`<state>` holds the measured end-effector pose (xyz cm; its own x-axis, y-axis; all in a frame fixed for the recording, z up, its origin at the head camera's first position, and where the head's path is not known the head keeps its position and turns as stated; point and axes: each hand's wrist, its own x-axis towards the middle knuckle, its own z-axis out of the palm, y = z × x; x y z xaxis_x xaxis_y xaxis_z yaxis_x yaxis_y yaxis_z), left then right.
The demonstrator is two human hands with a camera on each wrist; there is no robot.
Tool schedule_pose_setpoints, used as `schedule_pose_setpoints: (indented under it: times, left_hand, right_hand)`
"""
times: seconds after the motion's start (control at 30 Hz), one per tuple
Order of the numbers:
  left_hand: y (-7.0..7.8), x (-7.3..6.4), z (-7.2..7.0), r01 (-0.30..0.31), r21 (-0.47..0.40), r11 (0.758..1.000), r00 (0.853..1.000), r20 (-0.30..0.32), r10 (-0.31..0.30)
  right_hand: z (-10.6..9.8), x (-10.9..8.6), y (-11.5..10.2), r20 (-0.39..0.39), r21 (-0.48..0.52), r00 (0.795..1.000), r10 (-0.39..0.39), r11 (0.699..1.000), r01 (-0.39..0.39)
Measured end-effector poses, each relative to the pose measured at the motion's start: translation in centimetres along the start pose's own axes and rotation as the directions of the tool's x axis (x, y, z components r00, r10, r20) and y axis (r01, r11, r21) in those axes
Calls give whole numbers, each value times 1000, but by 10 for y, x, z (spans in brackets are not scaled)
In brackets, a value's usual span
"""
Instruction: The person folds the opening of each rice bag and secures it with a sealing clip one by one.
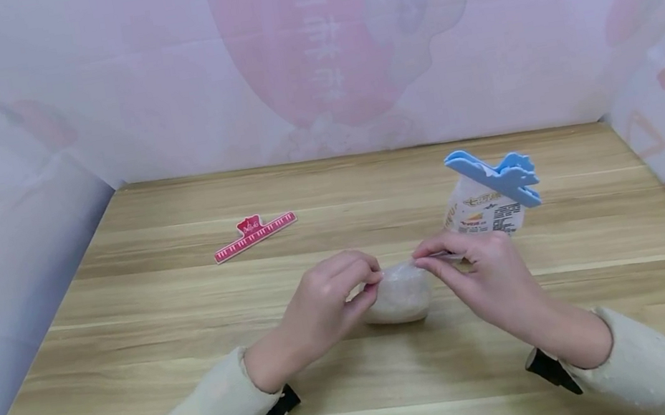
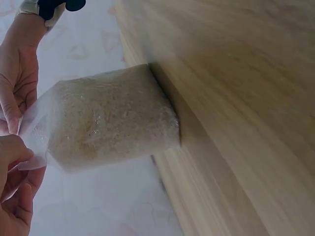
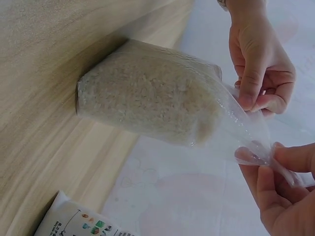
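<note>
Your left hand (image 1: 330, 298) and your right hand (image 1: 497, 279) each pinch the top of the clear bag of pale grains (image 1: 400, 298), which stands upright on the tabletop (image 1: 365, 413) between them, near a white packet (image 1: 483, 209) topped by a blue clip (image 1: 491, 175).

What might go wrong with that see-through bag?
The left grip and right grip pinch the top of the bag. If either slips, the thin-looking plastic might flop loose or tear. If the bag then tips over on the table, the rice-like grains could spill. No clip is on its top to keep them in.
</note>
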<state>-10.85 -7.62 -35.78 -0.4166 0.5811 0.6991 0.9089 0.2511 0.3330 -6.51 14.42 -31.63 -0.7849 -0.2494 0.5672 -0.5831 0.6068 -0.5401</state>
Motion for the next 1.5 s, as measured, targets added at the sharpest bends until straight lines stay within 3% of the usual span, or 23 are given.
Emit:
schedule_pose_setpoints:
  times: [0.13, 0.23, 0.3, 0.37, 0.5, 0.57, 0.63, 0.73, 0.83, 1.0, 1.1, 1.37, 1.43, 1.5]
  left_hand:
    - [-2, -3, -4, -34, 27, 999, 999, 0, 34]
    - [-4, -3, -6, -27, -13, 1000, 999, 18, 27]
    - [-5, -2, -7, 25, -77, 997, 999, 41, -22]
    - [-5, 1, -7, 117, -148, 982, 992, 67, -108]
    - [-1, 9, -4, 292, -224, 930, 955, 121, -271]
    - [1, 15, -1, 337, -247, 908, 940, 144, -310]
    - [2, 19, 1, 352, -274, 895, 934, 163, -317]
    - [2, 24, 3, 341, -303, 890, 938, 177, -299]
    - [1, 25, 4, 305, -310, 900, 949, 172, -262]
    - [-1, 24, 6, 234, -316, 920, 970, 134, -201]
    - [-2, 23, 7, 201, -312, 929, 978, 111, -175]
    - [-4, 21, 9, 152, -291, 945, 988, 72, -137]
    - [-4, 21, 10, 147, -289, 946, 989, 68, -132]
    - [-3, 22, 10, 146, -285, 947, 989, 69, -132]
  right_hand:
    - [1, 0, 1, -9, -8, 1000, -25, 1000, 25]
    - [1, 0, 1, -8, -24, 999, -53, 998, 53]
    - [2, 0, 2, -5, -36, 998, -69, 997, 68]
    - [2, -1, 2, -2, -41, 997, -77, 996, 77]
    - [2, -2, 2, -1, -36, 997, -78, 996, 77]
    - [2, -3, 3, -2, -31, 997, -77, 997, 77]
    - [1, -4, 3, -1, -20, 997, -78, 997, 78]
    - [1, -4, 4, 6, 1, 998, -68, 998, 68]
    - [-2, -3, 4, 33, 52, 999, -22, 998, 20]
    - [-12, 1, 1, 130, 200, 989, 71, 975, -96]
    - [-19, 6, -2, 193, 236, 977, 96, 961, -141]
    - [-30, 17, -4, 364, 151, 918, 159, 962, -227]
    - [-28, 16, -1, 376, 122, 914, 152, 970, -212]
    - [-24, 15, 3, 360, 103, 927, 108, 983, -155]
